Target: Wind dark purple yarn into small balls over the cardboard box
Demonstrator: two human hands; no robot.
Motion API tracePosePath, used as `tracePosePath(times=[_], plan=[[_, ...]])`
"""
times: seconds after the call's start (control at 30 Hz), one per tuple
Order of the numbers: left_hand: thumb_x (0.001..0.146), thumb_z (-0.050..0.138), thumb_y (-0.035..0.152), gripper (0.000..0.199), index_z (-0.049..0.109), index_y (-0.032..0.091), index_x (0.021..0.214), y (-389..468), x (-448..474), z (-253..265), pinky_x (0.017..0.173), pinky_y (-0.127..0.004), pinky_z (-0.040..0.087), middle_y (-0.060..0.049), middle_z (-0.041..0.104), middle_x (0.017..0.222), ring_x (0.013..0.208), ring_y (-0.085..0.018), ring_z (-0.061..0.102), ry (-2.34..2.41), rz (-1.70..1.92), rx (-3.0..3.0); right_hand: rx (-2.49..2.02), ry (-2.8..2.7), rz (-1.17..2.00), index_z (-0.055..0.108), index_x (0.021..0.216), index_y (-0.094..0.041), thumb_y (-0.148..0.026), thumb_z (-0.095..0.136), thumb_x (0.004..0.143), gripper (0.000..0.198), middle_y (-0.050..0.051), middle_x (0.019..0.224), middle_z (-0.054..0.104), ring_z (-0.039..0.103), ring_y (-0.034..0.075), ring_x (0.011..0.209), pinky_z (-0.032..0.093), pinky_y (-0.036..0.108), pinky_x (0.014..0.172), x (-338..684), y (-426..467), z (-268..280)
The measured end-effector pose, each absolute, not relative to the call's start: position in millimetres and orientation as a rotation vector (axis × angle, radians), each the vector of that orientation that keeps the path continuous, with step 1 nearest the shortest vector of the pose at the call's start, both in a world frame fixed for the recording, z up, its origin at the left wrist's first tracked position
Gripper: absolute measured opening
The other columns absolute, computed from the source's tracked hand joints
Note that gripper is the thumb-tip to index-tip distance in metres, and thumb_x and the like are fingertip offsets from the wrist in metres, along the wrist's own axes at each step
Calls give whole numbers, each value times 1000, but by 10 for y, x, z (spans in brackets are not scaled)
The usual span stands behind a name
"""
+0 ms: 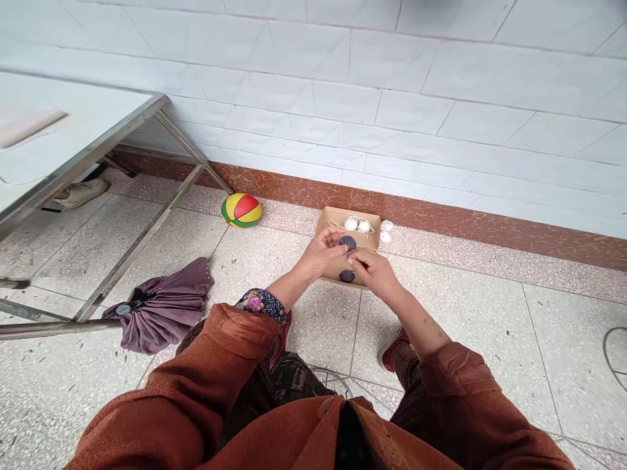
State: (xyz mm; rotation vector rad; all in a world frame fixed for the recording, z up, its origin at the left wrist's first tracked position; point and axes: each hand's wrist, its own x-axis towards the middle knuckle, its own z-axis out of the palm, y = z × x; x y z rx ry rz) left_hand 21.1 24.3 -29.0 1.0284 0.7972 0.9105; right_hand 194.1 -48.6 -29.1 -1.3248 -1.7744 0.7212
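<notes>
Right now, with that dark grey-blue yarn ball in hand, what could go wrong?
1. The dark grey-blue yarn ball sits in the left hand's fingers, not deep in the palm; it might slip, perhaps into the shallow brown cardboard box.
2. Loose off-white strands stick out beside the round white yarn balls in the box; they could snag or tangle.
3. Small white bundles lie outside the box's right wall; a bump might scatter them.

multicoloured ball [241, 210] near tiled wall [294, 104], crumpled purple cloth [171, 303] beside white table [98, 114]
</notes>
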Motion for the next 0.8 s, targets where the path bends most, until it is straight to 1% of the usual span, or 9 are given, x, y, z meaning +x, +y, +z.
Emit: tracePosePath(times=[0.1, 0.2, 0.33, 0.47, 0.63, 0.73, 0.8], plan=[[69, 84, 15, 45, 62, 18, 108, 278, 206, -347, 83, -28, 45, 3, 66, 86, 78, -9, 59, 891, 885, 1130, -1247, -1779, 763, 73, 93, -24, -29, 61, 98, 13, 4, 87, 73, 67, 20, 80, 51, 33, 76, 1948, -499, -171], [67, 85, 16, 52, 59, 19, 111, 261, 205, -351, 80, -29, 45, 4, 64, 84, 76, -10, 59, 893, 812, 1217, -1219, -1677, 777, 74, 93, -24, -35, 63, 99, 16, 3, 87, 73, 66, 20, 80, 51, 33, 76, 2007, -495, -49], [67, 85, 17, 60, 56, 20, 119, 192, 210, -289, 81, -31, 46, 3, 65, 89, 81, -11, 62, 794, 668, 1277, -1282, -1503, 715, 73, 88, -24, -42, 64, 98, 22, 3, 83, 71, 63, 19, 78, 50, 33, 75, 2119, -458, 27], [67, 84, 14, 64, 57, 22, 125, 118, 214, -169, 83, -31, 47, 0, 65, 98, 89, -13, 64, 630, 582, 1272, -1381, -1426, 663, 69, 83, -23, -43, 64, 95, 24, 1, 78, 66, 58, 18, 73, 47, 32, 72, 2188, -399, -21], [73, 85, 19, 61, 61, 25, 128, 68, 219, -40, 86, -31, 48, -1, 68, 101, 91, -13, 64, 521, 656, 1147, -1529, -1443, 761, 64, 79, -23, -39, 60, 94, 22, -1, 67, 59, 52, 16, 63, 41, 30, 63, 2146, -377, -163], [73, 86, 20, 55, 64, 25, 123, 97, 223, -53, 90, -31, 47, 0, 68, 97, 91, -13, 64, 594, 796, 1056, -1547, -1521, 818, 63, 79, -23, -36, 59, 92, 19, -2, 67, 59, 50, 16, 61, 38, 29, 60, 2070, -402, -225], [73, 85, 20, 48, 66, 23, 117, 135, 223, -100, 92, -31, 47, 0, 68, 96, 91, -12, 63, 666, 877, 1025, -1488, -1614, 845, 63, 79, -23, -34, 59, 92, 18, -1, 69, 60, 53, 17, 64, 40, 29, 63, 2016, -424, -238]])
